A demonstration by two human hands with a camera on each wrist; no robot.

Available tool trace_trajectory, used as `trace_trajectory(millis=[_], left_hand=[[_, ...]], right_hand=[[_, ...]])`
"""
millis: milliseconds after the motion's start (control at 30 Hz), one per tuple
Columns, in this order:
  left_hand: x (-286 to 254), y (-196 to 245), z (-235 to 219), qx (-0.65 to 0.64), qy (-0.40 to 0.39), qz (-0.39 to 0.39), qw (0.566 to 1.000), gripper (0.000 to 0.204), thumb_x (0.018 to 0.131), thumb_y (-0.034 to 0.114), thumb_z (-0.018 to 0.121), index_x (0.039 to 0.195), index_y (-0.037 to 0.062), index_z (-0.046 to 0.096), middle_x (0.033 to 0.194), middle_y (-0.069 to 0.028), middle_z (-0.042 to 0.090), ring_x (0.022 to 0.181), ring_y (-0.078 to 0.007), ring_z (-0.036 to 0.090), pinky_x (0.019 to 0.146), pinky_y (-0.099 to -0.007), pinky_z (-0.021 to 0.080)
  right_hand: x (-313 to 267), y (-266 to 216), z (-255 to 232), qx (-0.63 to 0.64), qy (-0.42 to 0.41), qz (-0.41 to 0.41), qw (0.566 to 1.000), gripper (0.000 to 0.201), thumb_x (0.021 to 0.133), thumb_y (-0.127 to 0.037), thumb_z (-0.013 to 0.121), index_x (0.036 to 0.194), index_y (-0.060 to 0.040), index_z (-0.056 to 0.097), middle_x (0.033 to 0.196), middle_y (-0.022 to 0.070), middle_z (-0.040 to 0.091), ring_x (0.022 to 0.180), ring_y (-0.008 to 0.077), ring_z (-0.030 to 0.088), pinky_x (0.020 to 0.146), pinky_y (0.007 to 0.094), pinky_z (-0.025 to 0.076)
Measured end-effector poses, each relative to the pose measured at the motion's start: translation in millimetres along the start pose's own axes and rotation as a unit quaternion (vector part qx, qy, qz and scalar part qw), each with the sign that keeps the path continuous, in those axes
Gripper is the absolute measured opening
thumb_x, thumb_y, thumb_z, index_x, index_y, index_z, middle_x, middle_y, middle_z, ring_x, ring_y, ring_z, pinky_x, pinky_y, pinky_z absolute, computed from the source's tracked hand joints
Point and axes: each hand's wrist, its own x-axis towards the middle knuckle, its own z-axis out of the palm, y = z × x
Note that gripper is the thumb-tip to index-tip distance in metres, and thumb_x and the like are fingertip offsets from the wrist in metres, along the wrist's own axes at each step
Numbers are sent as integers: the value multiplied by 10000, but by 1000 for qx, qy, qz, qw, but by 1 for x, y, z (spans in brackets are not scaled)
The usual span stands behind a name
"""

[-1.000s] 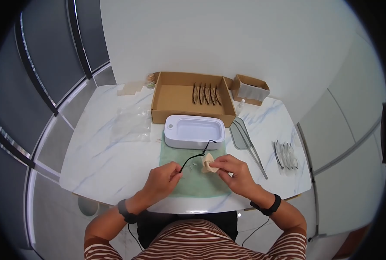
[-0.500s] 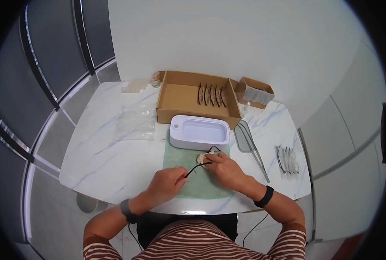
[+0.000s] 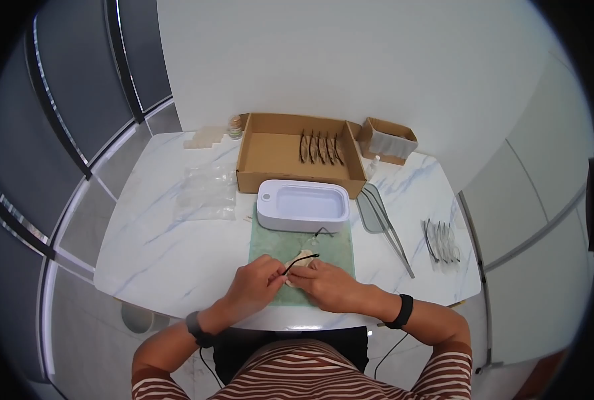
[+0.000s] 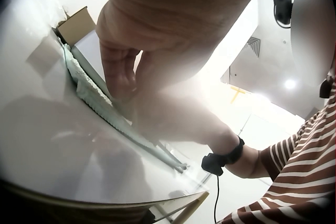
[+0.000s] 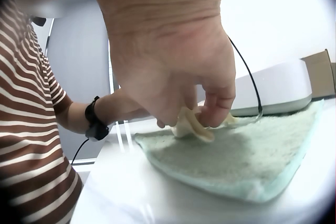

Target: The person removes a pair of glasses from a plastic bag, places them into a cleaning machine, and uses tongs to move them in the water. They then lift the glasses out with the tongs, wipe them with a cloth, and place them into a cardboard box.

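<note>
Over the green towel (image 3: 337, 270), my left hand (image 3: 252, 285) pinches a pair of glasses with thin black temples (image 3: 315, 256). My right hand (image 3: 334, 287) is close beside it and grips a cream cloth (image 5: 191, 125), with fingers and thumb pressed together on the folds. The cloth lies against the glasses between the two hands; the lens part there is mostly hidden by fingers. One temple crosses over the cloth in the head view, and the other sticks out toward the white basin (image 3: 265, 215). In the right wrist view a dark temple (image 5: 252, 74) curves down beyond the hand.
Behind the basin stands a cardboard box (image 3: 267, 150) holding several glasses (image 3: 322, 148). Clear plastic bags (image 3: 207, 193) lie left. To the right are long tweezers (image 3: 398, 252), a grey tray (image 3: 370, 217) and more glasses (image 3: 442, 243). A smaller box (image 3: 389, 143) stands at the back.
My right hand has moved the cloth left and nearer to me, onto the glasses beside my left hand. The glasses have turned, with one temple now pointing right across the cloth.
</note>
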Motion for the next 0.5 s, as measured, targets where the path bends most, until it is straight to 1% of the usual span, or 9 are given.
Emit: trace_trajectory(millis=[67, 167, 200, 267, 333, 400, 467, 500], left_hand=[[-1, -4, 2, 14, -5, 3, 1000, 123, 868, 49, 734, 951, -3, 660, 875, -108, 650, 722, -225, 668, 670, -318, 544], [-1, -8, 4, 27, -1, 10, 1000, 115, 872, 58, 728, 945, -3, 664, 855, -108, 647, 714, -227, 663, 660, -322, 539], [-1, -9, 5, 25, 3, 15, 1000, 114, 873, 65, 726, 945, -1, 667, 846, -109, 645, 706, -228, 657, 653, -326, 535], [-1, -7, 4, 31, -2, 15, 999, 114, 872, 68, 726, 946, 3, 668, 846, -109, 644, 696, -230, 650, 646, -328, 528], [-1, -7, 3, 39, -5, 14, 999, 114, 871, 71, 726, 947, 7, 670, 846, -108, 643, 687, -231, 643, 639, -330, 521], [-2, -7, 3, 32, 6, 30, 999, 113, 872, 78, 726, 944, 12, 668, 842, -108, 638, 673, -231, 632, 633, -331, 512], [-2, -8, 1, 38, 2, 29, 999, 114, 873, 79, 726, 941, 11, 666, 840, -109, 637, 675, -233, 633, 635, -331, 512], [-2, -7, 1, 44, -3, 30, 999, 115, 873, 81, 726, 939, 10, 664, 839, -110, 635, 676, -234, 634, 637, -331, 512]], right_hand=[[-1, -4, 1, -4, -47, 7, 999, 488, 802, -14, 632, 1291, -12, 624, 1265, 85, 578, 870, 334, 577, 852, 405, 517], [3, -10, -11, 13, -42, 5, 999, 491, 819, -31, 631, 1309, -14, 614, 1283, 84, 571, 875, 338, 578, 850, 407, 526], [2, -10, -8, 13, -41, 6, 999, 491, 819, -31, 631, 1309, -14, 614, 1283, 84, 571, 875, 338, 578, 850, 407, 526], [-1, -9, 0, -11, -84, 20, 996, 477, 828, -57, 631, 1304, -22, 620, 1301, 79, 572, 888, 340, 588, 844, 416, 535], [-1, -8, 1, -23, -78, 21, 996, 470, 829, -64, 629, 1298, -30, 625, 1311, 77, 575, 896, 338, 595, 834, 421, 539], [0, -4, -2, -34, -74, 21, 996, 464, 830, -71, 628, 1292, -38, 629, 1321, 76, 578, 903, 336, 602, 824, 427, 543], [1, 4, -10, -63, -37, 49, 996, 435, 839, -84, 611, 1272, -42, 638, 1327, 78, 580, 926, 330, 612, 816, 428, 550], [-1, 8, -10, -64, -37, 49, 996, 435, 839, -84, 611, 1272, -42, 638, 1327, 78, 580, 926, 330, 612, 816, 428, 550]])
